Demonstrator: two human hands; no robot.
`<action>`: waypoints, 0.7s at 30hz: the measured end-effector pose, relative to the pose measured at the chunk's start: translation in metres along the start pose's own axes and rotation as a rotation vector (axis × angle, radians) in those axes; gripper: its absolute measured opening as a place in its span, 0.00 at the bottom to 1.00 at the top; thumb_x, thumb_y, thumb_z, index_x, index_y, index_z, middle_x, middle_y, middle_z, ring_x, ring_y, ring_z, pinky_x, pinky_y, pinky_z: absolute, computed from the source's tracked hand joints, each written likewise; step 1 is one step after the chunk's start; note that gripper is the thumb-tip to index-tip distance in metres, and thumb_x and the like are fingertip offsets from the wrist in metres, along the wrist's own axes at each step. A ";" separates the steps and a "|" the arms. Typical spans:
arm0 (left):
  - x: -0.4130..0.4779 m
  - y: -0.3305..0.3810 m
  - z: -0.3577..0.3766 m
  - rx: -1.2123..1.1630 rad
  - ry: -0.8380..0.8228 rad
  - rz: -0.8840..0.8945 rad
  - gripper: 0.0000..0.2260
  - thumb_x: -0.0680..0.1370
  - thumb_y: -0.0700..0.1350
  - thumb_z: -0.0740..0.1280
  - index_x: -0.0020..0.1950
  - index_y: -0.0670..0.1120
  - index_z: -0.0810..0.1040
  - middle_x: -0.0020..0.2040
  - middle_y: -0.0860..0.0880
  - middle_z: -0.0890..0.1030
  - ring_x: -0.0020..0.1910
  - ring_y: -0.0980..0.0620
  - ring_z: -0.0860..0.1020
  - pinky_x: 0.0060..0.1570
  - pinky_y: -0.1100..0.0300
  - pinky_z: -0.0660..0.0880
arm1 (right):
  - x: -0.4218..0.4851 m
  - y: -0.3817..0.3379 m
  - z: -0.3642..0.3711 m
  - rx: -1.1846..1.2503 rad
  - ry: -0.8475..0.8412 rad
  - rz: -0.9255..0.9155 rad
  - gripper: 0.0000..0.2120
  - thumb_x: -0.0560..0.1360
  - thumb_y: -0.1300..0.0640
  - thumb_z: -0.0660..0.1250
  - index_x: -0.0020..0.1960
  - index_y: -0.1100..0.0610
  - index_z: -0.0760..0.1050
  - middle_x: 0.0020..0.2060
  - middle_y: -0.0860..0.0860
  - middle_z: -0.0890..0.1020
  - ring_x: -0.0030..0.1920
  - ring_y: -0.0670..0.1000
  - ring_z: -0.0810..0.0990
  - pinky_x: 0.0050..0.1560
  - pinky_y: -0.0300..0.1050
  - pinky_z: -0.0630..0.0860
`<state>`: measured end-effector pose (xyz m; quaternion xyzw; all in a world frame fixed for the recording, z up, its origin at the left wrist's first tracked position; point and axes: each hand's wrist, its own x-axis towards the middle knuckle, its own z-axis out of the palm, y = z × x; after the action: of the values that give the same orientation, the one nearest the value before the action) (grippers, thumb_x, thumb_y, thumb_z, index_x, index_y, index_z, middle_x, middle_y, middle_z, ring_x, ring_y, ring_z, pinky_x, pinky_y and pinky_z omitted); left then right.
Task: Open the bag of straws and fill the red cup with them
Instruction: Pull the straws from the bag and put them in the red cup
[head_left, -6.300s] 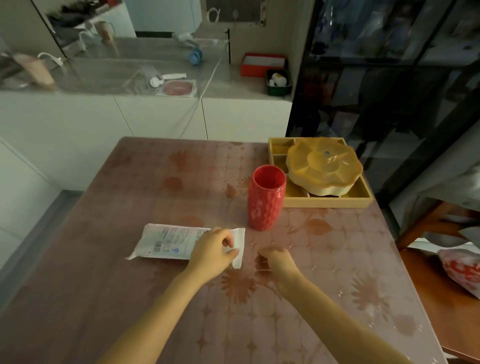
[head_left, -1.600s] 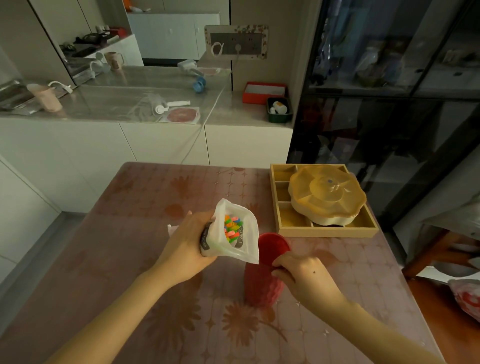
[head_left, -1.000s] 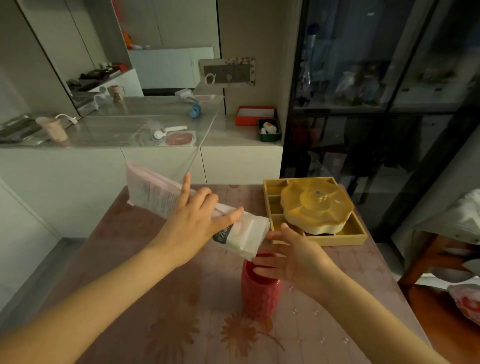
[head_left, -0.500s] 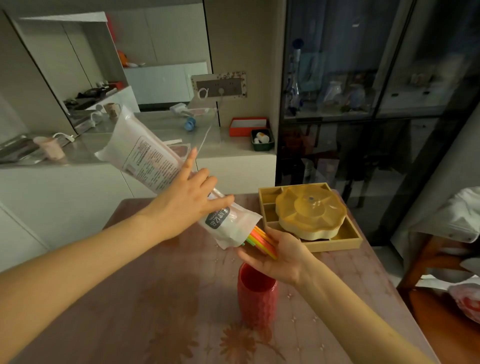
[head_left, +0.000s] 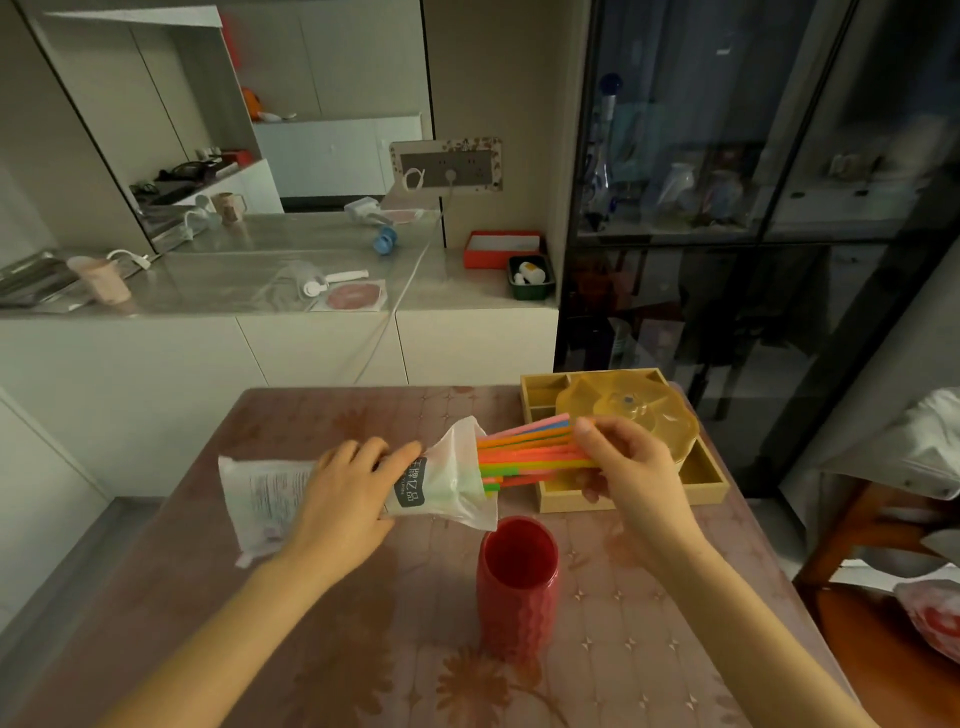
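Note:
A white plastic bag (head_left: 262, 499) of straws lies roughly level above the table, its open mouth pointing right. My left hand (head_left: 343, 501) grips it around the middle. A bundle of bright pink, orange, green and blue straws (head_left: 530, 451) sticks halfway out of the mouth. My right hand (head_left: 631, 470) is closed on the free ends of those straws. The red cup (head_left: 518, 579) stands upright on the table just below the bag's mouth, and nothing is visible inside it.
A yellow wooden tray (head_left: 709, 486) with a flower-shaped yellow dish (head_left: 649, 421) sits at the table's far right, right behind my right hand. The table (head_left: 415, 675) has a floral cover. A white counter and a dark glass cabinet stand beyond. A wooden chair is at the right.
The bag has swung down from a steep tilt to nearly level. My right hand went from cupping under the mouth to gripping the straws, which now stick out much further.

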<state>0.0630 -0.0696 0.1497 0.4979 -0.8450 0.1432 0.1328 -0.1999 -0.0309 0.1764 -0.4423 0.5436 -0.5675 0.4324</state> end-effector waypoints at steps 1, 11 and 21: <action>-0.003 0.003 0.003 -0.034 -0.007 -0.023 0.36 0.52 0.40 0.81 0.58 0.45 0.74 0.43 0.45 0.79 0.37 0.44 0.78 0.36 0.49 0.77 | 0.001 0.000 0.001 0.038 0.016 0.015 0.16 0.68 0.39 0.67 0.50 0.47 0.77 0.41 0.48 0.84 0.37 0.45 0.82 0.36 0.36 0.78; 0.004 0.020 0.016 -0.190 -0.062 -0.053 0.31 0.63 0.41 0.74 0.65 0.46 0.70 0.51 0.44 0.78 0.46 0.42 0.76 0.47 0.49 0.73 | 0.010 -0.003 0.041 0.459 0.135 0.256 0.13 0.73 0.41 0.65 0.42 0.50 0.81 0.36 0.47 0.85 0.35 0.48 0.85 0.26 0.40 0.78; -0.012 0.023 0.039 -0.465 0.004 -0.209 0.31 0.65 0.48 0.75 0.65 0.47 0.67 0.55 0.47 0.78 0.51 0.45 0.76 0.52 0.50 0.73 | 0.034 -0.060 0.023 0.366 0.022 0.007 0.15 0.77 0.47 0.64 0.37 0.52 0.82 0.47 0.51 0.86 0.49 0.49 0.85 0.51 0.45 0.78</action>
<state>0.0450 -0.0639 0.1072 0.5384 -0.7988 -0.0687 0.2595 -0.1863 -0.0669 0.2383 -0.3482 0.4374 -0.6602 0.5016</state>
